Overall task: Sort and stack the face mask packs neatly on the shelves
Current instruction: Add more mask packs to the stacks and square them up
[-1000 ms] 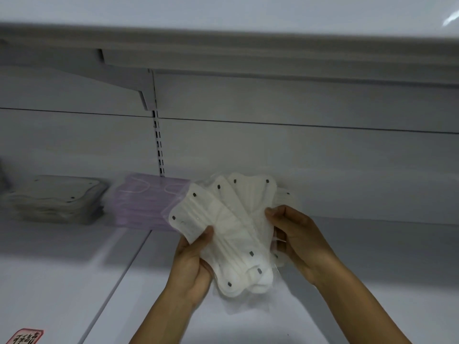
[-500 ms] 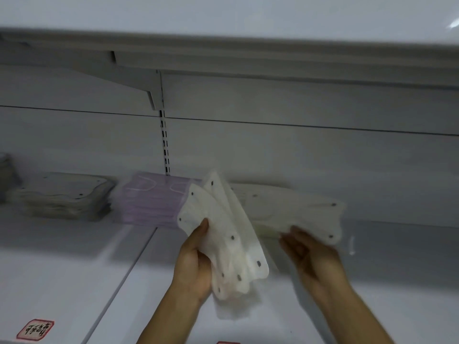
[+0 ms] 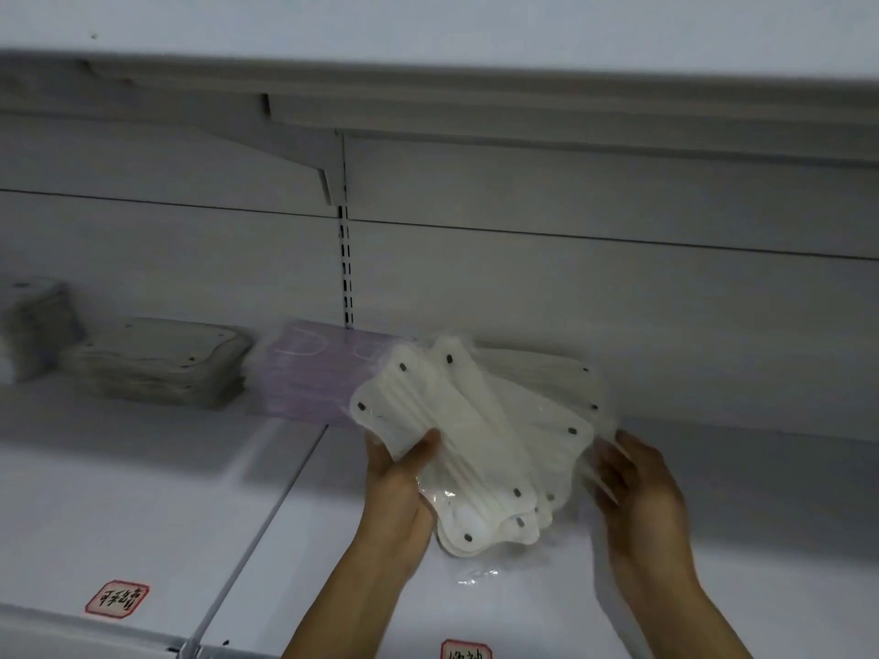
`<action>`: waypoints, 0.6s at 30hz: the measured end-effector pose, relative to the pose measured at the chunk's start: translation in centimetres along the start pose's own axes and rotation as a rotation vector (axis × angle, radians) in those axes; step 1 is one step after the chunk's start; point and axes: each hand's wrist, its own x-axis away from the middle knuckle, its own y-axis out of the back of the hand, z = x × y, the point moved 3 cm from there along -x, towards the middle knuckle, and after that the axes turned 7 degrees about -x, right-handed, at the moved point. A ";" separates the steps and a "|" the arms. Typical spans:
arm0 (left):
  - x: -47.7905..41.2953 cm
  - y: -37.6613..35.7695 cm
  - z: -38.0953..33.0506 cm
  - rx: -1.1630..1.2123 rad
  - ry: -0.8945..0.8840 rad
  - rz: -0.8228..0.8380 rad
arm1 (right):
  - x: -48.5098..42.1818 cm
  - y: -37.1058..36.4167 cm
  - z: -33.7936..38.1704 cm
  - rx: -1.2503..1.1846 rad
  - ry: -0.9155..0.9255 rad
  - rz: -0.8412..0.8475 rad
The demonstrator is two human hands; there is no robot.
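Observation:
My left hand (image 3: 399, 473) grips a fan of white face mask packs (image 3: 471, 439) in clear wrappers, thumb on top, above the white shelf (image 3: 713, 539). My right hand (image 3: 632, 482) is blurred at the fan's right edge, fingers stretched toward the packs and touching their wrapper. Behind the fan, a white pack (image 3: 547, 368) lies flat on the shelf near the back wall. A purple stack of mask packs (image 3: 309, 373) sits just left of it, partly hidden by the fan.
A beige stack of packs (image 3: 157, 363) and another pale stack (image 3: 33, 325) stand further left. A slotted upright (image 3: 346, 268) splits the back wall under the upper shelf (image 3: 428, 102). Red-bordered labels (image 3: 116, 597) mark the front edge.
My right hand carried one white pack off the fan, laid it on the shelf behind, and has come back to the fan's right edge. The left hand kept its hold.

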 end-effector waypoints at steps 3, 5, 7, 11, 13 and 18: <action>0.0 -0.5 0.1 -0.048 -0.022 0.045 | -1.1 -0.8 1.2 0.490 0.290 0.133; 0.4 -1.1 0.1 -0.057 0.008 0.076 | -0.8 -1.7 1.0 0.650 0.244 0.337; 0.4 -1.2 0.5 -0.026 0.060 0.106 | -0.3 -2.3 0.7 0.653 0.113 0.447; 0.1 -0.8 0.4 0.154 0.077 0.114 | 1.6 -2.2 -1.6 0.441 -0.007 0.431; 0.3 -0.7 0.2 0.186 0.054 0.102 | 2.7 -2.2 -3.3 0.228 -0.144 0.439; 0.6 -0.7 -1.0 0.088 -0.003 0.128 | 1.1 -2.6 -2.1 0.301 -0.002 0.334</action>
